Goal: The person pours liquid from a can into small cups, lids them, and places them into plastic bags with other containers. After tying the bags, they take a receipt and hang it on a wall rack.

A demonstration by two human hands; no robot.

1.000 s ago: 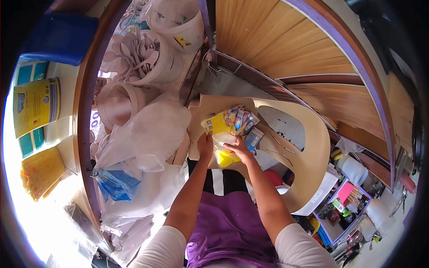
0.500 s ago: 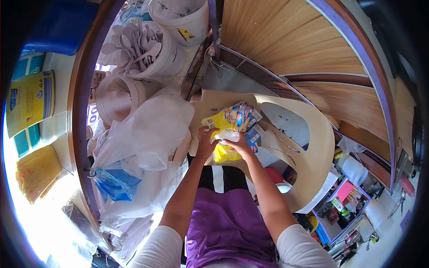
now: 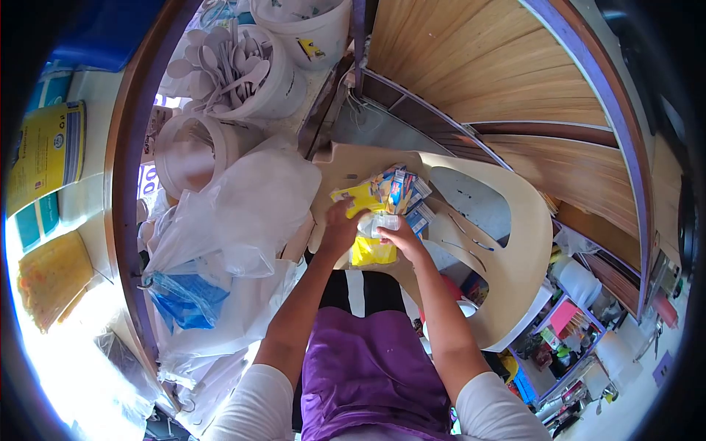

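Note:
A small clear plastic container (image 3: pixel 379 223) is in my right hand (image 3: pixel 401 238), whose thumb and fingers close on its right side. My left hand (image 3: pixel 341 229) is at the container's left edge, fingers apart, with one fingertip close to or touching the rim. Under the hands lies a yellow packet (image 3: pixel 373 252), and more yellow wrapping (image 3: pixel 357 195) shows just beyond them. Several small blue-and-white printed packets (image 3: pixel 403 189) are heaped behind the container. All this rests on a beige plastic chair (image 3: pixel 526 220) in front of me.
White buckets (image 3: pixel 283 92) stand at the upper left, one full of plastic spoons (image 3: pixel 224 66). A large translucent plastic bag (image 3: pixel 250 195) bulges beside the chair. Wooden shelving (image 3: pixel 478 66) rises at the back right. A purple-edged crate (image 3: pixel 562 345) with mixed items sits at the lower right.
My left hand has shifted its fingers forward and spread them at the container's left edge. The right hand stays on the container, its thumb now across the near side. The view has tilted slightly.

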